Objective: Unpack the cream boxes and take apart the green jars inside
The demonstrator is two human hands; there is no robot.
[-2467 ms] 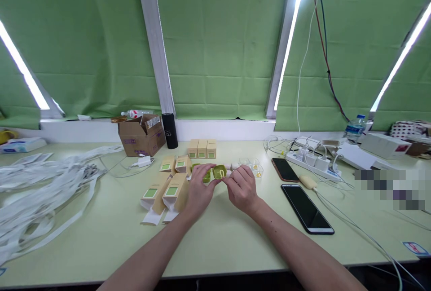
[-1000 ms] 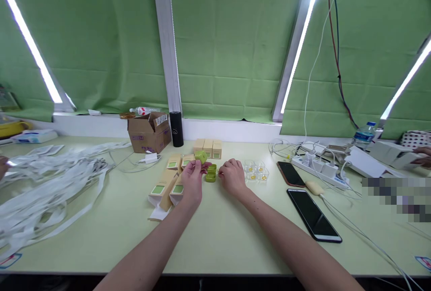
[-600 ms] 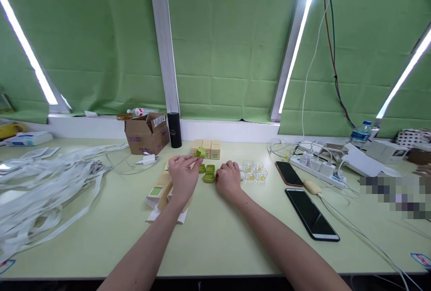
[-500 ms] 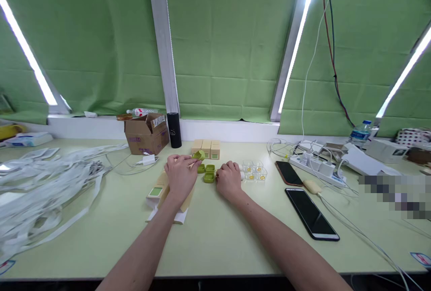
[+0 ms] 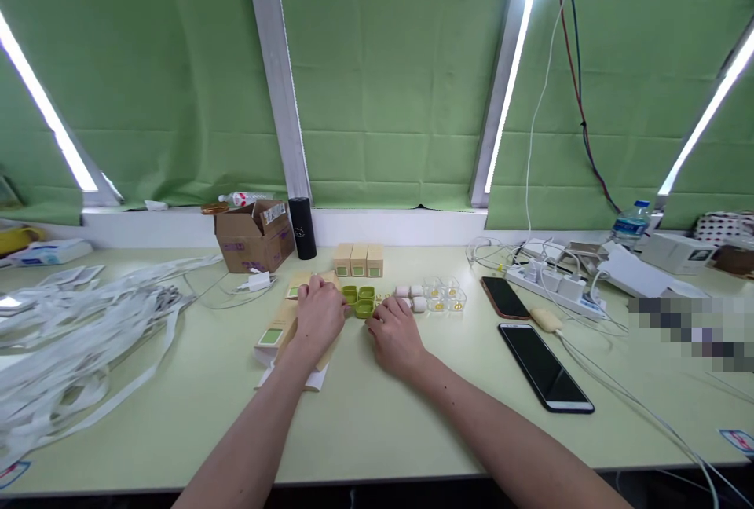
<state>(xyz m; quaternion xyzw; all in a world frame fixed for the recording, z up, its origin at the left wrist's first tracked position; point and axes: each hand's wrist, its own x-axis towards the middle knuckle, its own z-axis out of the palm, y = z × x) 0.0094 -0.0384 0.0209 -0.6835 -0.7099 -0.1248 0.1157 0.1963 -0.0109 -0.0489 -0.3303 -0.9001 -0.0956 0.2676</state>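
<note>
Several small green square cups stand grouped between my hands. My left hand is closed at the group's left side, its fingertips on a green cup they mostly cover. My right hand rests on the table with curled fingers beside the front right cup; whether anything is in them is hidden. Just beyond it lie tiny gold-coloured pieces and white cylinders. Clear cups with yellow bits inside stand to their right. Under and beside my left forearm lies a kraft paper package with a green label.
Three small kraft boxes stand behind the cups. A cardboard box and a black cylinder are at the back left. White straps spread across the left. Phones, cables and a power strip occupy the right.
My left hand has lowered the tilted green cup to the group's left side. My right hand has drawn slightly nearer and left, uncovering white cylinders and gold pieces.
</note>
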